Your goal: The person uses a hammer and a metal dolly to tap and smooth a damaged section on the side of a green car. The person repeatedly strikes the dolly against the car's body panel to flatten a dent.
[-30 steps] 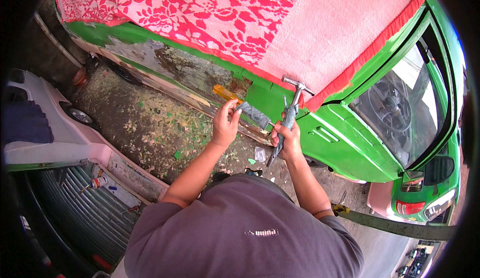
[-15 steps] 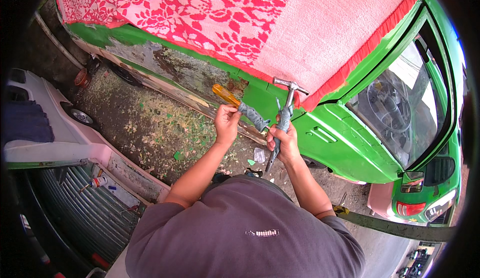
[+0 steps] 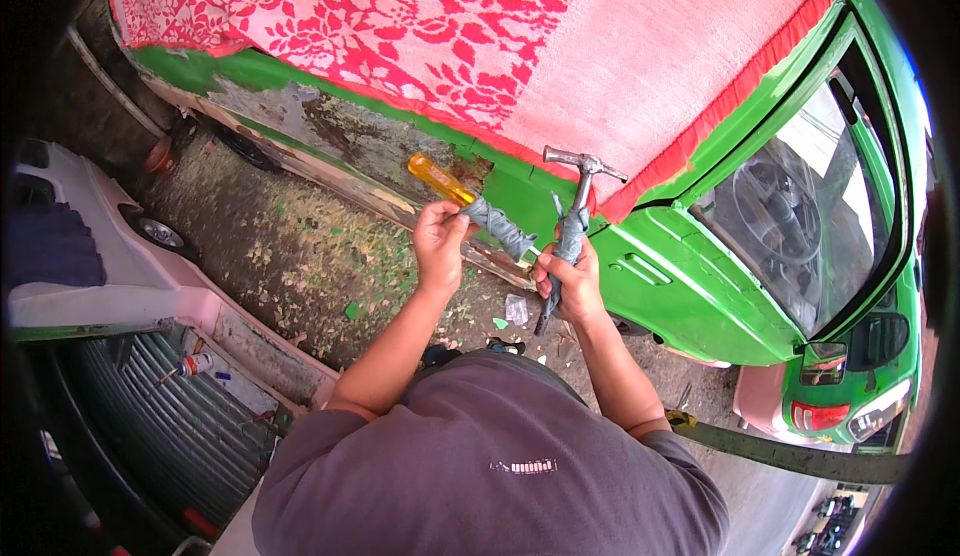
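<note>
My left hand [image 3: 440,246] is closed on a screwdriver [image 3: 440,178] with a see-through orange handle. A grey wrapping [image 3: 497,226] covers the screwdriver below that handle, and its far end points at my right hand. My right hand [image 3: 572,281] is wrapped round the handle of a hammer [image 3: 582,171], which stands head up. Grey strips of the same look are wound round the hammer's handle, with a loose end sticking up. Whether the right fingers also touch the screwdriver's tip, I cannot tell.
Ahead stands a green vehicle [image 3: 690,286], its paint stripped at left, with a pink flowered blanket [image 3: 400,26] over it. Paint flakes litter the ground [image 3: 300,236]. At left is a pale pickup with a ribbed bed [image 3: 170,426]; a small can [image 3: 195,364] lies on its edge.
My left hand and the screwdriver have shifted slightly left and away from me. The hammer in my right hand has moved only a little.
</note>
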